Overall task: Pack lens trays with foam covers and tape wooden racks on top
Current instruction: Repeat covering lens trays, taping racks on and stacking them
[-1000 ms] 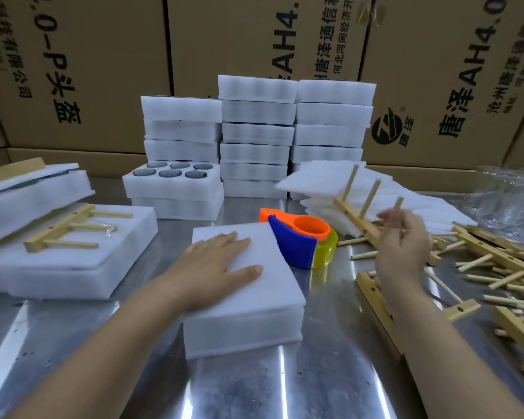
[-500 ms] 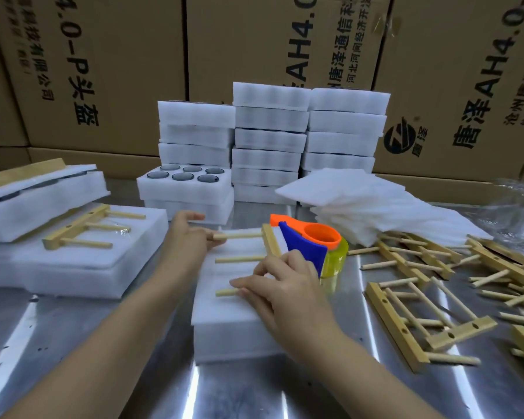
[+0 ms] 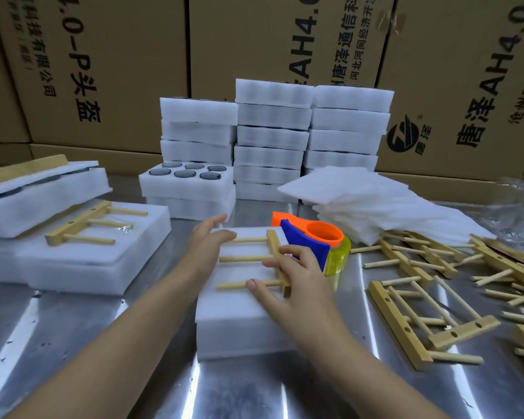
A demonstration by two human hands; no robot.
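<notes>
A covered white foam tray lies in front of me on the steel table. A three-pegged wooden rack lies flat on its top. My right hand rests on the rack's bar and pegs with fingers spread straight. My left hand touches the tray's far left corner, fingers straight by the top peg's tip. An orange and blue tape dispenser with yellowish tape stands just right of the tray. An open tray of dark lenses sits behind.
Stacks of white foam trays stand at the back before cardboard boxes. Loose foam sheets and several wooden racks lie to the right. Finished packs with a taped rack lie at the left.
My right hand took a rack from the pile at the right and laid it on the foam tray. My left hand slid from the tray's top to its far left corner.
</notes>
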